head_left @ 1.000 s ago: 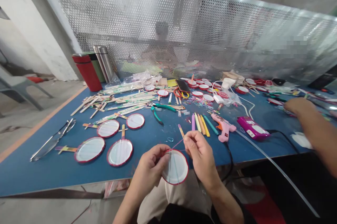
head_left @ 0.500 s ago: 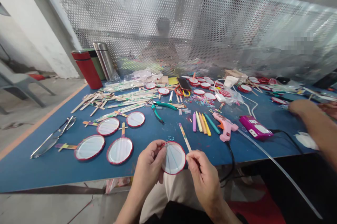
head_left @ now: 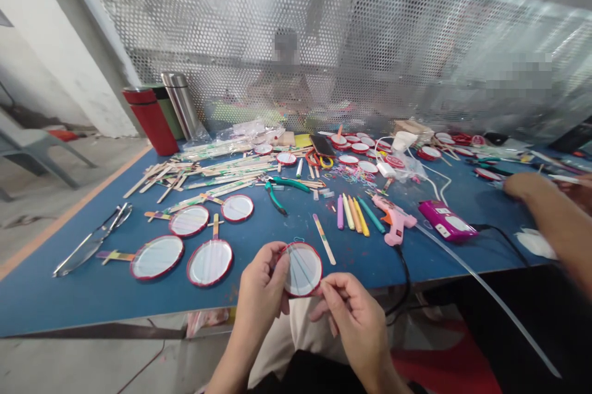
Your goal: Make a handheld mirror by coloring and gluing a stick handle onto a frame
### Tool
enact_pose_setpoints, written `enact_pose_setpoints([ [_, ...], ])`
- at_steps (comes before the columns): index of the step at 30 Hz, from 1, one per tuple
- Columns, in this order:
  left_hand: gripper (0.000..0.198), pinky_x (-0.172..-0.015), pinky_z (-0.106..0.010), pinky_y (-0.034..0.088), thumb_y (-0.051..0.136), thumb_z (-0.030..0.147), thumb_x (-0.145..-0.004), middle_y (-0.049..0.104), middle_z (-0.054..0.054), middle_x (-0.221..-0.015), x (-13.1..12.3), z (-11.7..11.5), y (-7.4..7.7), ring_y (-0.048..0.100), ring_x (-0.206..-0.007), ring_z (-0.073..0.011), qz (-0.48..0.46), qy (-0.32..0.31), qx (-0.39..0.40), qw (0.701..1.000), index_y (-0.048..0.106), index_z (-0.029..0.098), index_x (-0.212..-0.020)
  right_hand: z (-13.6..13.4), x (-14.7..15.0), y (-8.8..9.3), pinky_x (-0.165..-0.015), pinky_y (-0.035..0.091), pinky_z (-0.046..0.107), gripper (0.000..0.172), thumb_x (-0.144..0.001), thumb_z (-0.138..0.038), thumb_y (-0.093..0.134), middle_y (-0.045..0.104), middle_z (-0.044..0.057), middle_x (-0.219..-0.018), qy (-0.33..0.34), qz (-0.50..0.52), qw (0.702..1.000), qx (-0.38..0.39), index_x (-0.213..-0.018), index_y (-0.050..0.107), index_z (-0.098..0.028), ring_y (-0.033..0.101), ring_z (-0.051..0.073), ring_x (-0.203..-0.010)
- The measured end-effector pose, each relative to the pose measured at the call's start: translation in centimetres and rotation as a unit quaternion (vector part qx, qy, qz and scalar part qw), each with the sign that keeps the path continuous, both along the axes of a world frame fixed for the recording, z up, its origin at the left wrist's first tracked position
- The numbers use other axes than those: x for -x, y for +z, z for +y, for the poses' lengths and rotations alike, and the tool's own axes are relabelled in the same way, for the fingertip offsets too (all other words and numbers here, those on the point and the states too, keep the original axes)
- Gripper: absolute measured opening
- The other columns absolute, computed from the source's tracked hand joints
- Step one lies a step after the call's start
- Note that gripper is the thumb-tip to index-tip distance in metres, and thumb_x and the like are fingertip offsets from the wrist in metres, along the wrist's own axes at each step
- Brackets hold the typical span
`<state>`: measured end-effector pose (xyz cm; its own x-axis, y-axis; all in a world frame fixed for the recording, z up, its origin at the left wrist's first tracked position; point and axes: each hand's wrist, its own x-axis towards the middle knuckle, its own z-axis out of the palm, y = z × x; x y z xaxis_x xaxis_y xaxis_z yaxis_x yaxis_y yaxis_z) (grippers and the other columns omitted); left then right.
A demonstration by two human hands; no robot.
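Snugly, red-rimmed disc [head_left: 303,269], in left hand [head_left: 263,288]

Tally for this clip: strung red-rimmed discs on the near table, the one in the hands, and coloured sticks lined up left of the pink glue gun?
Strung discs on the table: 4
Strung disc held by the left hand: 1
Coloured sticks: 5
Total: 10

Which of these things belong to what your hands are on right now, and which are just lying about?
In use:
left hand, gripping a red-rimmed lid strung with thread
right hand, at the lid's rim

Lying about:
pink glue gun
green-handled pliers
striped craft stick
coloured sticks
steel flask
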<state>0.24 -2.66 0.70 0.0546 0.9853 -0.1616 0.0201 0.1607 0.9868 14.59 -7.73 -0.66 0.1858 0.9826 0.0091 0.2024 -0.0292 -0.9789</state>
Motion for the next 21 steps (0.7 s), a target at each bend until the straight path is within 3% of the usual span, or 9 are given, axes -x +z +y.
enact_pose_setpoints([
  [2,0.031,-0.025,-0.013,0.027,0.052,0.044,-0.084,0.057,0.007,-0.056,0.0,0.0,0.0,0.044,-0.026,-0.0050,-0.006,0.009,-0.009,1.000,0.053,0.018,-0.100,0.0,0.2,-0.1,-0.036,0.036,0.018,0.035,-0.086,-0.053,0.057,0.066,0.003,-0.051,-0.007,0.050,0.998,0.031,-0.081,0.059,-0.018,0.050,0.009,-0.034],
  [4,0.031,-0.025,-0.013,0.028,0.053,0.045,-0.084,0.056,0.007,-0.058,0.0,0.0,0.0,0.044,-0.026,-0.0050,-0.019,0.020,-0.017,0.999,0.052,0.018,-0.100,0.1,0.3,-0.2,-0.035,0.038,0.018,0.036,-0.082,-0.053,0.061,0.066,0.004,-0.051,-0.013,0.121,0.991,0.057,-0.082,0.059,-0.017,0.056,0.012,-0.037],
  [8,0.034,-0.024,-0.014,0.029,0.055,0.048,-0.083,0.052,0.010,-0.051,-0.1,0.0,0.0,0.044,-0.025,-0.0064,-0.041,0.046,-0.024,0.998,0.050,0.018,-0.099,0.1,0.2,-0.1,-0.033,0.039,0.019,0.032,-0.080,-0.048,0.066,0.072,0.010,-0.078,-0.061,0.193,0.979,0.024,-0.081,0.062,-0.016,0.059,0.012,-0.042],
  [12,0.031,-0.025,-0.015,0.029,0.055,0.046,-0.084,0.052,0.010,-0.050,-0.1,0.0,0.0,0.044,-0.025,-0.0068,-0.061,0.069,-0.026,0.995,0.049,0.020,-0.099,0.2,-0.1,0.1,-0.043,0.045,0.021,0.013,-0.087,-0.029,0.060,0.064,0.003,-0.079,-0.038,0.022,0.990,-0.136,-0.079,0.065,-0.020,0.056,0.009,-0.049],
  [16,0.026,-0.025,-0.015,0.029,0.053,0.044,-0.085,0.052,0.009,-0.050,-0.1,0.0,-0.2,0.044,-0.026,-0.0067,-0.052,0.058,-0.037,0.996,0.050,0.020,-0.096,0.6,0.1,0.2,-0.065,0.052,0.025,0.014,-0.089,-0.013,0.055,0.064,0.004,-0.079,0.018,-0.208,0.937,-0.282,-0.093,0.067,-0.021,0.064,0.015,-0.072],
  [21,0.027,-0.026,-0.017,0.031,0.051,0.045,-0.086,0.054,0.008,-0.053,0.0,0.0,-0.6,0.044,-0.027,-0.0074,-0.017,0.053,-0.038,0.998,0.050,0.021,-0.097,1.7,0.5,0.4,-0.063,0.052,0.024,0.012,-0.092,-0.017,0.054,0.066,0.006,-0.076,0.002,-0.327,0.893,-0.309,-0.089,0.065,-0.017,0.066,0.016,-0.068],
])
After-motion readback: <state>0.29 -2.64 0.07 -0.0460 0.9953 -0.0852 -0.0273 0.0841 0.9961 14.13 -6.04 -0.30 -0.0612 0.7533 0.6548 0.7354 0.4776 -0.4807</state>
